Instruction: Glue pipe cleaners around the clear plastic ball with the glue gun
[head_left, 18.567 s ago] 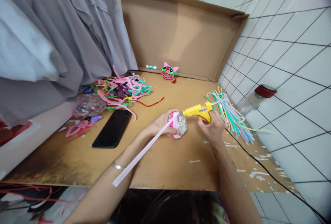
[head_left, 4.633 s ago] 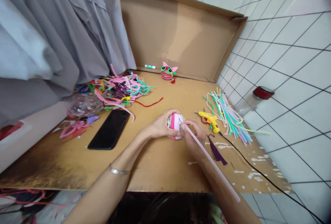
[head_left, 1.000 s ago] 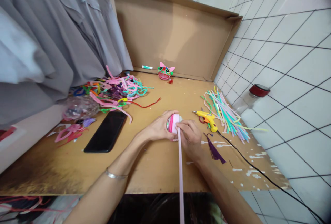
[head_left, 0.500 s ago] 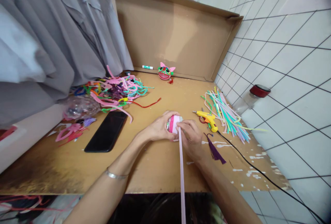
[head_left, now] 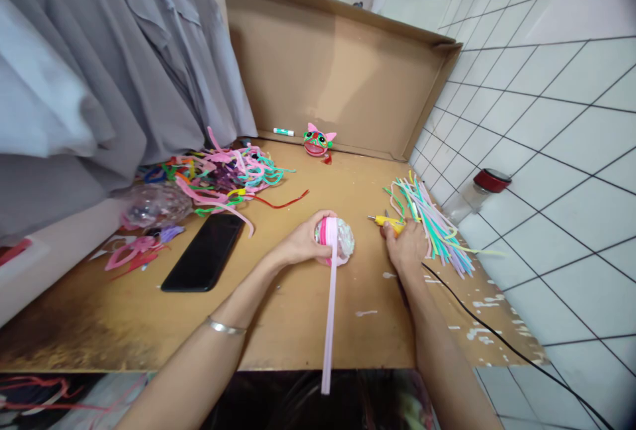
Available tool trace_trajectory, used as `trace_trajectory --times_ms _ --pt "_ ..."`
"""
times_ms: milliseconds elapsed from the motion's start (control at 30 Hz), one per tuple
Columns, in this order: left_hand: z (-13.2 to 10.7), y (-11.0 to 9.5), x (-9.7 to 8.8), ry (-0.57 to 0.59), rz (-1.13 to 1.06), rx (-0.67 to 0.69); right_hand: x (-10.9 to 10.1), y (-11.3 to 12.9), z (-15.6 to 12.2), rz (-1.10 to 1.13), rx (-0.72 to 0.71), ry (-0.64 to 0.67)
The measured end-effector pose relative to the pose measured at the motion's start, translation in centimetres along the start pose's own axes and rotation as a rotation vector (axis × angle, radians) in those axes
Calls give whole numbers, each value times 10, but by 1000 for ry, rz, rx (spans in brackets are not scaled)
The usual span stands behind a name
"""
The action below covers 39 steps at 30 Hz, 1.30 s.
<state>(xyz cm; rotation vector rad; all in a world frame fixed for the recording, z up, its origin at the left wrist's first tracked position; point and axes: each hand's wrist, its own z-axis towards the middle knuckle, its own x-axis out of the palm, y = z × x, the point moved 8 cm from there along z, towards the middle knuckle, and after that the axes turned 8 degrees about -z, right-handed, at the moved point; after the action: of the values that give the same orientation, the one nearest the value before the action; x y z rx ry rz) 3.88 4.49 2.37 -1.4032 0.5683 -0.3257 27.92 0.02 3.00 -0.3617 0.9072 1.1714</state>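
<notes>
My left hand (head_left: 305, 241) is closed around a clear, rounded plastic piece (head_left: 344, 239) partly wrapped in pink and lilac pipe cleaners. From it a pale lilac pipe-cleaner strip (head_left: 328, 324) trails down past the table's front edge, and my thumb presses near its upper end. To the right, my right hand (head_left: 408, 248) is closed on a yellow glue gun (head_left: 392, 222) lying on the table. Its nozzle points left, and most of the handle is hidden under the hand.
A black phone (head_left: 203, 254) lies left, below a tangled pipe-cleaner heap (head_left: 233, 171). Loose pipe cleaners (head_left: 440, 224) and a red-lidded jar (head_left: 489, 181) are right. A decorated animal head (head_left: 317, 144) and glue stick (head_left: 283, 132) sit by the cardboard wall (head_left: 342, 65). A black cord (head_left: 497, 321) crosses the right side.
My right hand has let go of the lilac strip and moved right onto the glue gun. The strip now hangs free. My left hand still holds the plastic piece, now turned to show its clear side.
</notes>
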Motion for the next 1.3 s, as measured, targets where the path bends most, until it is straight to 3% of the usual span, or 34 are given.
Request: trace_trajectory --times_ms 167,300,433,600,833,900,1300 --pt "2 6 0 5 -168 -21 21 -16 3 -221 119 256" --pt "3 7 1 9 -225 -9 25 -25 3 -255 259 379" --pt "4 11 2 19 -288 2 27 -29 5 -256 278 420" --pt "10 25 7 80 -405 -16 17 -27 8 -205 218 303" --pt "15 34 1 90 -409 -21 -28 10 4 205 -93 -140" --pt "15 34 2 115 -430 -22 -40 23 -1 310 -182 -215" --pt "9 26 5 114 -430 -17 -65 45 -12 420 -371 -254"
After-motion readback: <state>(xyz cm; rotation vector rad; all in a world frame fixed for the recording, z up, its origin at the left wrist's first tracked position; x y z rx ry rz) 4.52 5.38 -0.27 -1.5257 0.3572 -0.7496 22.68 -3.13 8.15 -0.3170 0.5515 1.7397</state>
